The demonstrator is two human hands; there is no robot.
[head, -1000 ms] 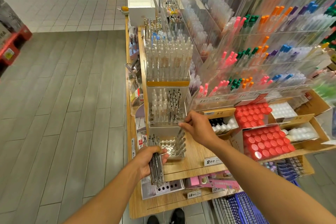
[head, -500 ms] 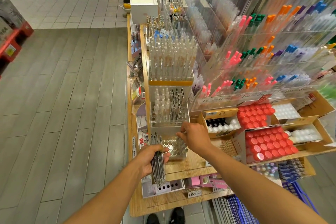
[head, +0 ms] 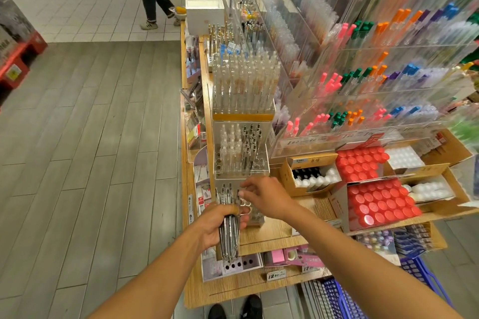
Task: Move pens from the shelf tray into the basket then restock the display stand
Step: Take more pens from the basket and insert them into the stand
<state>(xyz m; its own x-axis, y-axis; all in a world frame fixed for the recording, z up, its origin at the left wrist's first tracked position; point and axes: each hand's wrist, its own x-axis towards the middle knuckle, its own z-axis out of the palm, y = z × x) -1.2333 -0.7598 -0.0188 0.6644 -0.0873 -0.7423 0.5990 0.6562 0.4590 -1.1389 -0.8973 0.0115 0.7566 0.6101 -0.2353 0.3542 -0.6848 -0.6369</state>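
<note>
A bundle of slim clear-and-black pens point(head: 229, 234) is gripped upright in the left hand point(head: 220, 223), low in the middle of the frame, its fingers curled round the barrels. The right hand point(head: 267, 198) hovers just beside the bundle's tops, fingers point(head: 246, 193) loosely spread and reaching toward the pen tips; whether 1 pen is already pinched cannot be told.

Just above the hands stands the tiered clear acrylic display stand point(head: 242, 153), with black-capped pens point(head: 250, 142) in part of its middle tier and open holes in the lowest tier point(head: 255, 211) (partly hidden by the hands). The blue plastic basket point(head: 337, 300) lies at the lower right edge.

The step appears to be restocking. It would best be done by drawing 1 pen at a time, the bundle being held firmly enough that neighbouring pens are not dragged out. Each pen should be lowered straight into a free hole.
</note>
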